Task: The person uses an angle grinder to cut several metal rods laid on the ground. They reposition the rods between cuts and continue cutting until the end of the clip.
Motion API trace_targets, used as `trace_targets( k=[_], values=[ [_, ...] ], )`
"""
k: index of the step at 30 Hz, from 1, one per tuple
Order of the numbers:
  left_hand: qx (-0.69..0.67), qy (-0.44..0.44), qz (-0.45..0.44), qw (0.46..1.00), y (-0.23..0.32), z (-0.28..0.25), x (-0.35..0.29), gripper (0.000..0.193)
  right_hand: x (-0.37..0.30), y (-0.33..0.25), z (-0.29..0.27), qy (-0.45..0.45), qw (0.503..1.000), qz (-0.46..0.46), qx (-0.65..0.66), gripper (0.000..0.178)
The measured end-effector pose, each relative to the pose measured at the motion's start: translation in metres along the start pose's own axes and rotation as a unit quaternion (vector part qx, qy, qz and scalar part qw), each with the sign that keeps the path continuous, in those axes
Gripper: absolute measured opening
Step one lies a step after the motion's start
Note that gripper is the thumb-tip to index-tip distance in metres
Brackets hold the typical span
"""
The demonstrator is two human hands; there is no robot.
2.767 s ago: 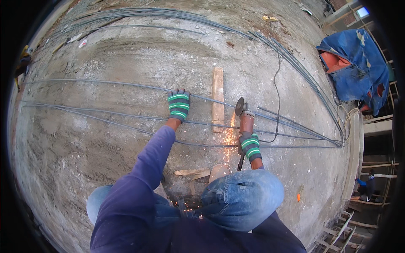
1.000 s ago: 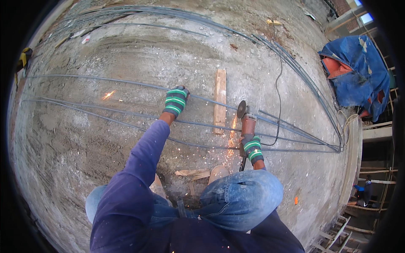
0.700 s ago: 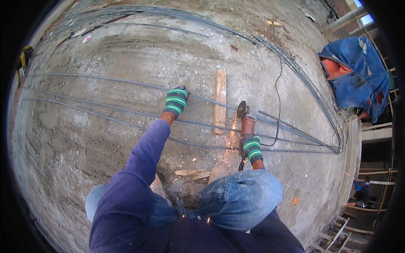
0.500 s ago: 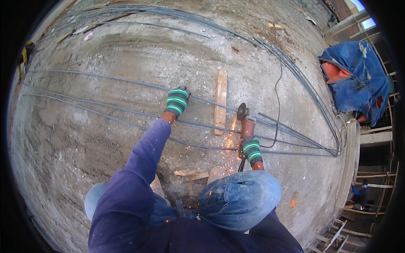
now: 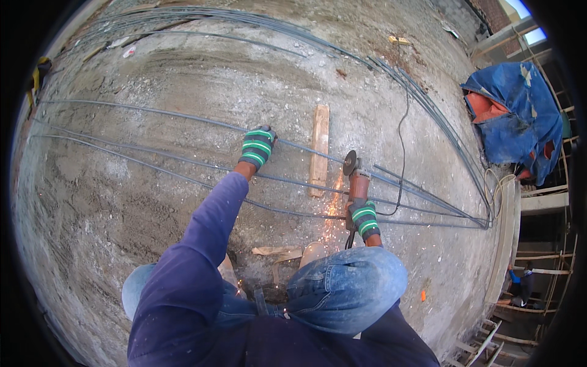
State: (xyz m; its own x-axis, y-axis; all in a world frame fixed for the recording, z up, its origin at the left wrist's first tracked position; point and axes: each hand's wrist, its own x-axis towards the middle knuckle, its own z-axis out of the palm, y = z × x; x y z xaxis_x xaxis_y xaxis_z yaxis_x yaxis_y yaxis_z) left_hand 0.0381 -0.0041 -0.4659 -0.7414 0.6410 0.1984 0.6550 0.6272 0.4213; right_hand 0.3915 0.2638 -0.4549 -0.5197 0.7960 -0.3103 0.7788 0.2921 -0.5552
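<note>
The floor (image 5: pixel 116 220) is rough grey concrete, dusty and patched with white; long steel rods (image 5: pixel 183 115) stretch over it, the uppermost crossing a wooden plank (image 5: pixel 320 128); farther off lie a bundle of bars (image 5: pixel 257 20), a dark cord (image 5: pixel 400 131) and (nearer, toward the right) a small orange scrap (image 5: pixel 423 296).

Purple-blue sleeves (image 5: pixel 214 214), green-striped gloves (image 5: pixel 257 147), faded jeans (image 5: pixel 354 281)
</note>
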Motion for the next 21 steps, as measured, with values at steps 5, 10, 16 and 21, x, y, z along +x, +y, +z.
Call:
trace_targets(
  k=[5, 10, 16, 21],
  values=[
    [0.030, 0.006, 0.000, 1.000, 0.000, 0.001, 0.000, 0.015, -0.012, -0.014, -0.007, -0.038, 0.996, 0.014, 0.076, 0.033],
    [0.010, 0.018, 0.012, 1.000, -0.001, 0.001, -0.001, 0.014, -0.011, -0.020, -0.010, -0.024, 0.998, -0.010, 0.051, 0.038],
    [0.016, 0.012, 0.000, 1.000, 0.000, 0.001, 0.000, 0.014, -0.026, -0.028, -0.016, -0.022, 0.991, 0.001, 0.129, 0.035],
    [0.005, 0.010, 0.004, 1.000, 0.001, -0.001, -0.001, 0.014, -0.021, -0.033, -0.018, -0.041, 0.998, 0.002, 0.053, 0.037]
  ],
)
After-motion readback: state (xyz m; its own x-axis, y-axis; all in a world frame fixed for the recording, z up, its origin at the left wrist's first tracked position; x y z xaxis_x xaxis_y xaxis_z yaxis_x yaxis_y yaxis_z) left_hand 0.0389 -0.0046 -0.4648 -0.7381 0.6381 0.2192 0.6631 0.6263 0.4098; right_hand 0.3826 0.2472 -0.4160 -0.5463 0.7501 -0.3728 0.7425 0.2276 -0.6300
